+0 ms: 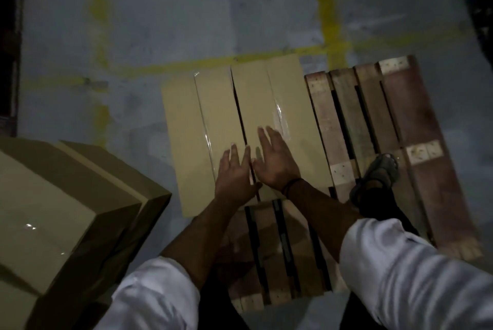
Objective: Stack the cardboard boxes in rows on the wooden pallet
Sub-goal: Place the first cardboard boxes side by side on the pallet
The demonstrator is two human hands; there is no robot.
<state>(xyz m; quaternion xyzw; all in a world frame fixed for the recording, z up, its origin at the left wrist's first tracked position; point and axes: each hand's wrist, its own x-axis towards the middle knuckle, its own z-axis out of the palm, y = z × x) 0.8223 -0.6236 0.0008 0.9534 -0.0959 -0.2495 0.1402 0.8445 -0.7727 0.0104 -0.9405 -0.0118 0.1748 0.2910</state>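
Observation:
Two taped cardboard boxes lie side by side on the left part of the wooden pallet: a left box and a right box, with a thin dark gap between them. My left hand lies flat with straight fingers on the left box near the gap. My right hand lies flat on the right box, fingers spread. Neither hand grips anything. A stack of further cardboard boxes stands at the lower left, off the pallet.
My sandalled foot stands on the pallet slats to the right of the boxes. Bare slats show at right and below the boxes. Grey concrete floor with yellow lines surrounds the pallet. A dark rack edge stands at far left.

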